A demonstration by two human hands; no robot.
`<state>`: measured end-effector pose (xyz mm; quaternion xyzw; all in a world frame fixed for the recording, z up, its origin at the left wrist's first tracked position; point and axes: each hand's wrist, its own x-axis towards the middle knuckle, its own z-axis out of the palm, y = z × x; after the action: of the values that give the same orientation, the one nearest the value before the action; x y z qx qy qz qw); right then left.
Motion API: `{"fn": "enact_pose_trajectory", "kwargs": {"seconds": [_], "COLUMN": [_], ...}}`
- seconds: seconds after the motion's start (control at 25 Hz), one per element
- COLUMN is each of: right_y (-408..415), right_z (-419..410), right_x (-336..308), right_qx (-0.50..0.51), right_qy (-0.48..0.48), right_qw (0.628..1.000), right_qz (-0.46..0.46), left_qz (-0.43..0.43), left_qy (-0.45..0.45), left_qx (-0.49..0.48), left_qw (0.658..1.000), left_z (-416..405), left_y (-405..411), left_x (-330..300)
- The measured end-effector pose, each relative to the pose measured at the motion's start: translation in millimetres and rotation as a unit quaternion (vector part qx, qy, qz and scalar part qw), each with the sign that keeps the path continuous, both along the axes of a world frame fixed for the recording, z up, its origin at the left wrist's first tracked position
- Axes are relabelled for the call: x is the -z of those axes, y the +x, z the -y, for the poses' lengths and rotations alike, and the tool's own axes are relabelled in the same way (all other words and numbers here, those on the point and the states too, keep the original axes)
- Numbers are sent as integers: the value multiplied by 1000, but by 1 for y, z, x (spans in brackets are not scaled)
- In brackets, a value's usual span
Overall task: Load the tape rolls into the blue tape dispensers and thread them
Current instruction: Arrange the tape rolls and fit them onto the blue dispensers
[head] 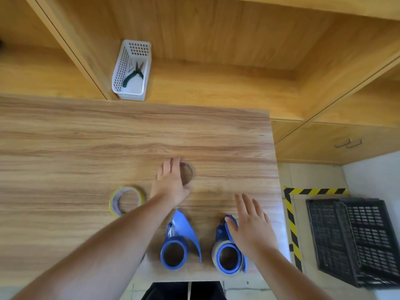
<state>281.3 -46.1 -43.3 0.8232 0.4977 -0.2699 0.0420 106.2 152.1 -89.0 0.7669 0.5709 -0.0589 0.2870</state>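
Note:
Two blue tape dispensers stand near the table's front edge. The left dispenser [178, 241] has a bare blue hub. The right dispenser [229, 254] carries a clear tape roll around its hub. My right hand [249, 226] hovers flat over the right dispenser's front, fingers spread, holding nothing. Farther out, my left hand [171, 182] lies on a clear tape roll [187, 173] flat on the table, fingers over its left side; whether it grips the roll is unclear. A yellowish tape roll [126, 200] lies flat to the left of my left forearm.
A white perforated basket [132, 70] holding green-handled pliers [134, 73] sits on the shelf behind the wooden table [65, 148]. The table's right edge drops to a floor with yellow-black hazard tape [291, 215] and a black plastic crate [355, 239].

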Motion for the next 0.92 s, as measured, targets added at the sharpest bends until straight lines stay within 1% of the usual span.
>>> {"fn": "enact_pose_trajectory", "kwargs": {"seconds": [0.08,0.16,0.24,0.36,0.48,0.64,0.84,0.92], "right_y": [0,1,2,3,6,6,4,6], "right_z": [12,28,42,58,75,92,103,105], "right_x": [-1,-2,-4,-8,-11,-13,-5,-1], "right_qx": [-16,-35,-40,-59,-87,-111,-158,-165], "right_qy": [-9,-21,-28,-23,-29,-27,-35,-36], "right_qw": [1000,999,999,998,995,993,986,985], "right_qz": [-13,-14,-18,-27,-31,-39,-46,-45], "left_qz": [19,51,90,130,106,69,-5,-18], "left_qy": [26,37,17,-24,-45,-57,-49,-50], "left_qx": [15,54,108,162,187,145,139,139], "left_qw": [999,997,990,978,976,985,989,989], "left_z": [20,51,92,150,193,222,243,246], "left_y": [0,-1,-1,2,7,16,27,30], "left_x": [-13,-26,-34,-34,-25,-19,-10,-7]}}
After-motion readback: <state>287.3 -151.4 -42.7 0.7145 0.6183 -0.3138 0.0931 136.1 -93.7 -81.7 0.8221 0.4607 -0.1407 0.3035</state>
